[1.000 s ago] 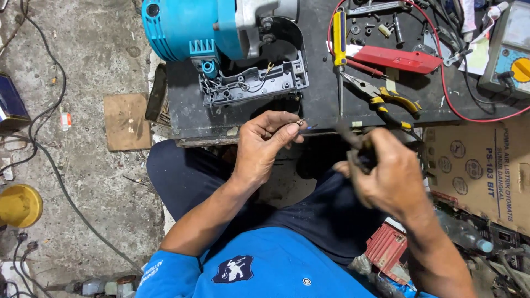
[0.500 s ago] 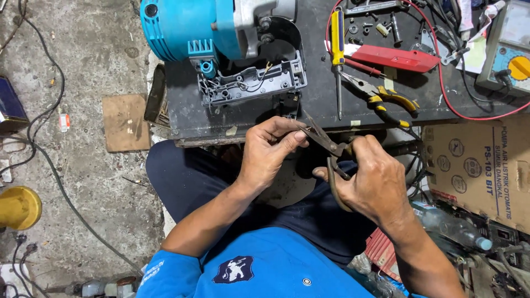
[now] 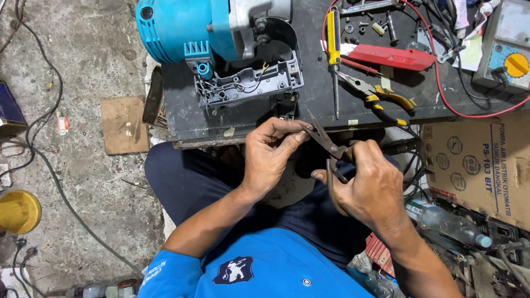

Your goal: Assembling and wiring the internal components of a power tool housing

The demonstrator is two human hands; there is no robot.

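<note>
A: Holding the pliers (image 3: pixel 326 144) in our right hand (image 3: pixel 367 185), we have the fingers wrapped round the handles and the jaws pointed toward 10 o'clock, meeting the fingertips of our left hand (image 3: pixel 270 157).

B: And the left hand?

A: Thumb and forefinger are pressed together on something very small at the plier tips. We cannot tell what the part is, nor whether the jaws are fully closed on it.

B: Where does the work sit?

A: Both hands are over our lap, just below the edge of the black bench (image 3: pixel 309 105). At 12 o'clock on the bench lies the blue power tool (image 3: pixel 187 30), with its grey handle shell (image 3: pixel 248 83) opened and the wiring exposed.

B: How far along do we judge the job?

A: The housing is already off and loose screws (image 3: pixel 359 26) lie at 1 o'clock beside the yellow screwdriver (image 3: pixel 333 38), so disassembly looks done. The shell is still open, so refitting and closing appear to remain. A second pair of pliers with yellow grips (image 3: pixel 381 98) and a meter (image 3: pixel 508 49) lie unused at 2 o'clock.
</note>
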